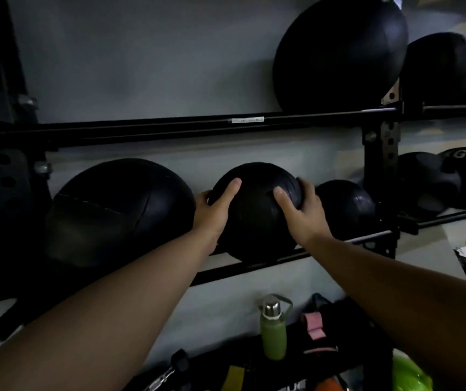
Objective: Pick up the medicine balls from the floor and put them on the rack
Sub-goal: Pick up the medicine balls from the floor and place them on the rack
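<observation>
Left hand (215,210), right hand (301,208) spread wide, gripping medicine ball (254,213) on rack rail (254,268). Larger ball (119,210) touching left hand; smaller ball (347,207) just right of held ball.

Middle ball (254,213) on the lower rack rails (282,256), between a larger ball (119,210) at left and a smaller ball (344,206) at right. Upper rail (169,128) carries a big ball (339,52). Bottle (272,328) stands below.

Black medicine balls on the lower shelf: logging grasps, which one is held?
The middle ribbed black ball, left hand and right hand clasping its sides; neighbours untouched.
</observation>
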Available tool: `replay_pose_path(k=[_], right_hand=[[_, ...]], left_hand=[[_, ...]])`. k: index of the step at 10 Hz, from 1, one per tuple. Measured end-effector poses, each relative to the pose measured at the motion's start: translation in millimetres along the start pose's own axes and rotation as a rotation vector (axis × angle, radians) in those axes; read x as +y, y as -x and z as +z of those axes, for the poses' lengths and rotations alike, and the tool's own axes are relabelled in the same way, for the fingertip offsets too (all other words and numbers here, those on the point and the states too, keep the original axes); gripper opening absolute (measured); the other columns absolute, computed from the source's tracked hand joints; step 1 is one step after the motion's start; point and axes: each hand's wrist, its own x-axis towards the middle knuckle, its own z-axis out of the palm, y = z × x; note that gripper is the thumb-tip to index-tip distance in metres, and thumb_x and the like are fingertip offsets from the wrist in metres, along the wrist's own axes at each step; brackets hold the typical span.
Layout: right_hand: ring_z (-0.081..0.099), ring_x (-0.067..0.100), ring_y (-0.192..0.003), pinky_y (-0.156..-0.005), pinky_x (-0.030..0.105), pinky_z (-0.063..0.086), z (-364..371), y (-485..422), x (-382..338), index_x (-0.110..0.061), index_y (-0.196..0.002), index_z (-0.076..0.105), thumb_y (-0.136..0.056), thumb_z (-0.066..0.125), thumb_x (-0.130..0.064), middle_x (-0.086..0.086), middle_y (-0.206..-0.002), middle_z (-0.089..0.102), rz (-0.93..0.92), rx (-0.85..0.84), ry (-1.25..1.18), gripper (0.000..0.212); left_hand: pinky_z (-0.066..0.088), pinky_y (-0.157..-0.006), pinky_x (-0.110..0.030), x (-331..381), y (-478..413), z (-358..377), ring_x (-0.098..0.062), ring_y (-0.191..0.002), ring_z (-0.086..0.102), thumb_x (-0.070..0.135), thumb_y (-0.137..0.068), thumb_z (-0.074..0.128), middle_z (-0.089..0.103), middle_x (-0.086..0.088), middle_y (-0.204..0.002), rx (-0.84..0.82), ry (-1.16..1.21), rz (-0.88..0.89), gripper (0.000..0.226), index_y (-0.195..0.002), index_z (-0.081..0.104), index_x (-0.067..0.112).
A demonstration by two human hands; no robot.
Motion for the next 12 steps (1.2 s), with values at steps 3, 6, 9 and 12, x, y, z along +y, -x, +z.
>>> replay_pose_path(k=[3, 6, 9, 12], right_hand=[[0.035, 0.039, -0.145, -0.116, 0.055, 0.035, 60, -98, 171, -0.036, -0.161, 0.032, -0.081, 0.041, -0.085, 0.013, -0.160, 0.039, -0.104, -0.144, 0.290, 0.094], [0.039, 0.037, -0.135, -0.110, 0.052, 0.039, 75, -125, 190, -0.046, -0.154, 0.040, -0.080, 0.050, -0.084, 0.011, -0.150, 0.047, -0.077, -0.058, 0.178, 0.084], [0.047, 0.043, -0.138, -0.111, 0.059, 0.036, 20, -91, 144, -0.045, -0.163, 0.011, -0.084, 0.024, -0.092, 0.012, -0.160, 0.040, -0.030, -0.321, 0.718, 0.092], [0.064, 0.031, -0.116, -0.094, 0.048, 0.052, -59, -9, 88, -0.035, -0.145, 0.048, -0.077, 0.020, -0.094, 0.007, -0.134, 0.061, 0.114, -0.164, 0.689, 0.094]], left_hand=[[0.049, -0.117, -0.041, -128, -150, 69, -0.029, -0.143, 0.061, 0.080, -0.071, 0.080, 0.063, -0.006, -0.158, 0.026, -0.394, 0.117, 0.113, -0.165, 0.046, 0.027], [0.049, -0.115, -0.035, -132, -174, 79, -0.023, -0.141, 0.062, 0.088, -0.050, 0.074, 0.063, -0.003, -0.157, 0.120, -0.336, 0.147, 0.130, -0.163, 0.050, 0.028], [0.047, -0.120, -0.042, -96, -107, 47, -0.025, -0.148, 0.057, 0.097, -0.053, 0.061, 0.057, 0.003, -0.165, -0.058, -0.690, 0.099, 0.129, -0.167, 0.043, 0.040], [0.053, -0.109, -0.041, -68, -26, -1, -0.020, -0.133, 0.063, 0.101, -0.056, 0.053, 0.064, 0.002, -0.150, -0.172, -0.723, 0.162, 0.117, -0.151, 0.060, 0.033]])
